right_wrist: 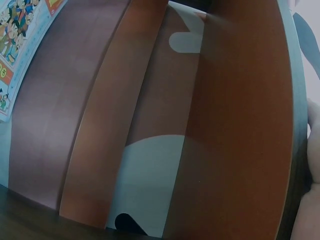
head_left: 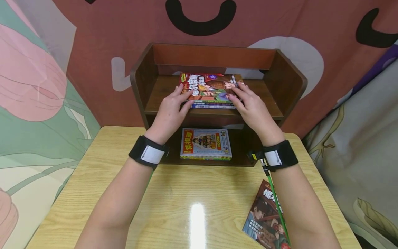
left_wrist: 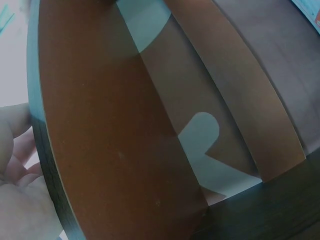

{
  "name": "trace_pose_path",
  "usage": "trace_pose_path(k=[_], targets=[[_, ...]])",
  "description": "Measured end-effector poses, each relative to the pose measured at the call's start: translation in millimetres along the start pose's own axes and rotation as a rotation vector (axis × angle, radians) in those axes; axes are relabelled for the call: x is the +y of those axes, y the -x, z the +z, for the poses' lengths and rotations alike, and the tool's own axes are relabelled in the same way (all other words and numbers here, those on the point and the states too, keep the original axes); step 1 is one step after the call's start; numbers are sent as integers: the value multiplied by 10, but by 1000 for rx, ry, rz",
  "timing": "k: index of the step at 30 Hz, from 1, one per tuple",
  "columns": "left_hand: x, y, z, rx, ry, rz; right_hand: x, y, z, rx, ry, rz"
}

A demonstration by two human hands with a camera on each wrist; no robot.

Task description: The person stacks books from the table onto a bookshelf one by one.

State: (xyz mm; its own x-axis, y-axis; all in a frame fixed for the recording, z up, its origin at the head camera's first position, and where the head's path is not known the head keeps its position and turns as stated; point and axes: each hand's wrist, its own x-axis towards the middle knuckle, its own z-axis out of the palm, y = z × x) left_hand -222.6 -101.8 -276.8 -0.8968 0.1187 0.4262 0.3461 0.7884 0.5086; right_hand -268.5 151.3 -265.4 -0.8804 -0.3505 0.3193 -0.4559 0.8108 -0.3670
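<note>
On the upper shelf of a small dark-brown bookshelf [head_left: 217, 55] lies a stack of comic books [head_left: 211, 88], red-covered on top, with lighter spines facing front. My left hand [head_left: 169, 112] touches the stack's left side, fingers over the cover's edge and thumb by the front corner. At the right side, my right hand [head_left: 256, 112] rests its fairly straight fingers on the cover, thumb near the front edge. The left wrist view catches part of my left hand [left_wrist: 20, 200] beyond a shelf board; the right wrist view shows only a sliver of my right hand [right_wrist: 310, 205].
Another stack of books [head_left: 206, 143], with a light-blue cover, lies on the lower shelf. A dark-brown comic book [head_left: 262, 221] lies aslant on the wooden table [head_left: 168, 204], partly under my right forearm. A patterned cloth [head_left: 102, 34] hangs behind the bookshelf.
</note>
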Motion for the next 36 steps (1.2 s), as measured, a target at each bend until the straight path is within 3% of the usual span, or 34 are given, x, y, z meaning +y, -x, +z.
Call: trace_pose_path(k=[7,13,19,23,29,36], targets=[[-16,7,18,31,-27,10,-20,-17,16,6,18,-9],[-57,54,23,63,-109,42,-43,-48,67,13,8,-32],[-101,107,75,124,-220,61,-45,-86,82,74,-6,-74],[-160,163,162,181,-283,87,-30,-51,131,140,56,-79],[-219,305,290,208,-355,129,43,192,293,290,197,-87],[-234,597,394,150,-424,160,119,668,467,385,157,-180]])
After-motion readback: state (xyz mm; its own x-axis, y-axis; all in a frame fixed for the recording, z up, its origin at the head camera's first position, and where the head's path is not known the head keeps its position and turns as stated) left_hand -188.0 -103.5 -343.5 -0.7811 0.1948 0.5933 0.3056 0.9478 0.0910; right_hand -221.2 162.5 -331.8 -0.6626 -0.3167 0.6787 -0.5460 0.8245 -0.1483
